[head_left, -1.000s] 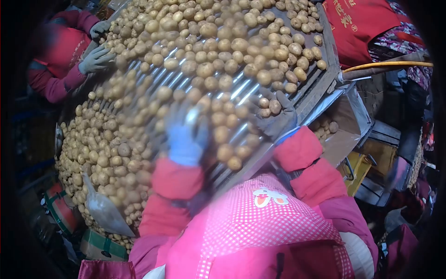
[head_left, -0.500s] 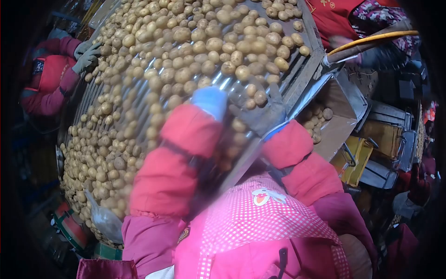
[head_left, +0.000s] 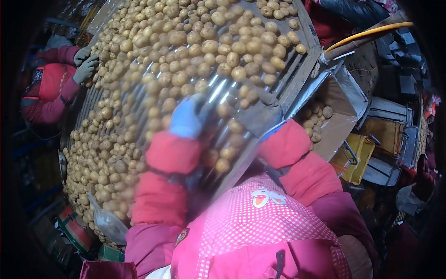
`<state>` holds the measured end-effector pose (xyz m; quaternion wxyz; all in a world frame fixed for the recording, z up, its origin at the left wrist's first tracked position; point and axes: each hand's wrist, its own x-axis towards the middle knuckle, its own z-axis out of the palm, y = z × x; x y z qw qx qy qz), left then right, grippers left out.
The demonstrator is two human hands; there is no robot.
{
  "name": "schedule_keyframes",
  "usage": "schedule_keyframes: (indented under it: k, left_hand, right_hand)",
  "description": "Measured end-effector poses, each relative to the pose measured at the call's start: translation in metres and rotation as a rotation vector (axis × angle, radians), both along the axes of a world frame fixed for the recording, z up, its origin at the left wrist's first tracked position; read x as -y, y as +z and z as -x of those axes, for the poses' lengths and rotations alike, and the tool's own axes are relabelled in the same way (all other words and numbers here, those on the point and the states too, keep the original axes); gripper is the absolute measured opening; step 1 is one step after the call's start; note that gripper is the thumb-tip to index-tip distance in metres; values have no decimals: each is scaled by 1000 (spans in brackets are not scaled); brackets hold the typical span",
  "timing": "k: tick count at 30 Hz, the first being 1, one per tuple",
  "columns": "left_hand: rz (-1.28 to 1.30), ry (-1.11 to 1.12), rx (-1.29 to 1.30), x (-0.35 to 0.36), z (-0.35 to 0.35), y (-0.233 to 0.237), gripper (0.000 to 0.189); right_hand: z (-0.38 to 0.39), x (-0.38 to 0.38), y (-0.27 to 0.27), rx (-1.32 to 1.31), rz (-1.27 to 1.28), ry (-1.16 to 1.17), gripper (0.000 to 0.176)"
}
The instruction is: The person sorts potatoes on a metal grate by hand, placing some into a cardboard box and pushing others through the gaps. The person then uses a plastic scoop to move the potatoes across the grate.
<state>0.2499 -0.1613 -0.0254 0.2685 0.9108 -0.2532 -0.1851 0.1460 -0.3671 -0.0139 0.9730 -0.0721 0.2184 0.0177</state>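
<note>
No text, label, brand, number or sign can be read.

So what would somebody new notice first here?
Probably the huge spread of potatoes, filling the middle and left over shiny metal bars. Next, the bright pink checked apron at the bottom, with its white rabbit. Then maybe the yellow-orange tube curving across the upper right.

Red oversleeves with dark bands, magenta sleeves, blue-cuffed grey gloves, pink checked rabbit-print apron.
</note>
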Motion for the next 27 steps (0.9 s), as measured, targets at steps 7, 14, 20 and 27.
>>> schedule_keyframes:
  k: [7,14,20,27]
  left_hand:
    - [566,342,-189,-39,54,3,21]
    - [706,552,-463,-41,80,46,15]
    - [708,379,-248,-41,99,47,30]
    - [525,75,28,6,115,77,35]
  right_hand:
    - [13,-9,-26,64,622,179,46]
    - [-1,-4,-15,-231,400,127,67]
    - [10,-3,-25,-192,363,260,69]
    - [39,-30,2,-71,10,139,59]
